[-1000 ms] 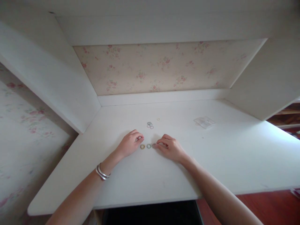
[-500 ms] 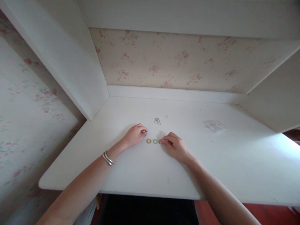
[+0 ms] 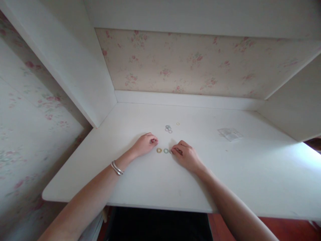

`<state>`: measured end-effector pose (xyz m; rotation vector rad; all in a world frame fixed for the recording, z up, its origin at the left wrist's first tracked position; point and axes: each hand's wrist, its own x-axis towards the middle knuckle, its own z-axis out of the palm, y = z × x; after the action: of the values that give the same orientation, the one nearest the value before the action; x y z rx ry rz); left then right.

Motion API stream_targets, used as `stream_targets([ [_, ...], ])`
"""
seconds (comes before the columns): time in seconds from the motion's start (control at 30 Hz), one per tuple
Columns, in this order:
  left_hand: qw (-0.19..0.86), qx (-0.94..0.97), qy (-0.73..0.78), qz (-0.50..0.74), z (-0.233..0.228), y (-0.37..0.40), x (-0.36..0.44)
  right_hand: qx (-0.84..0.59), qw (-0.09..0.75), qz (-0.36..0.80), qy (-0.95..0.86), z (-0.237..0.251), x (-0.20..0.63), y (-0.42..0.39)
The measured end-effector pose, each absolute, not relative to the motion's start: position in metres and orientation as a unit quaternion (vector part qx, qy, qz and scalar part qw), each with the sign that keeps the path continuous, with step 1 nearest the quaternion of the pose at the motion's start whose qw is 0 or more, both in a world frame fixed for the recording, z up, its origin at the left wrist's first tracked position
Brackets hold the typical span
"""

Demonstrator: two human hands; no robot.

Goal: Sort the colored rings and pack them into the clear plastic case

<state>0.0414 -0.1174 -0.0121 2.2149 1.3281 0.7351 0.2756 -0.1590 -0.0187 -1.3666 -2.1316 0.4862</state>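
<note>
Centrally, both hands curled by rings (image 3: 162,151) mid-desk (image 3: 250,174); holding anything: cannot tell.

The white desk (image 3: 150,187) is walled at left, right and back; a small cluster of rings (image 3: 168,129) lies just beyond the hands; a clear packet (image 3: 230,134) lies well right; open surface is left between.

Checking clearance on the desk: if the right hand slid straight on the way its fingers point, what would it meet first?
The right hand points left; probably the green ring first, then the yellow ring.
</note>
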Motion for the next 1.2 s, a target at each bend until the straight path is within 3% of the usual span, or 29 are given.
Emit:
stream_targets([
  [0.5, 0.266, 0.765, 0.515, 0.281, -0.01, -0.118, 0.042, -0.541, 0.336, 0.198, -0.745, -0.016, 0.283, -0.136],
  [0.67, 0.271, 0.746, 0.532, 0.296, -0.012, -0.118, 0.044, -0.562, 0.287, 0.151, -0.76, -0.013, 0.281, -0.085],
  [0.87, 0.263, 0.742, 0.538, 0.302, -0.014, -0.117, 0.041, -0.586, 0.167, 0.127, -0.782, -0.007, 0.263, -0.028],
  [1.2, 0.268, 0.732, 0.546, 0.307, -0.012, -0.115, 0.04, -0.607, 0.163, 0.131, -0.767, -0.01, 0.252, -0.008],
])
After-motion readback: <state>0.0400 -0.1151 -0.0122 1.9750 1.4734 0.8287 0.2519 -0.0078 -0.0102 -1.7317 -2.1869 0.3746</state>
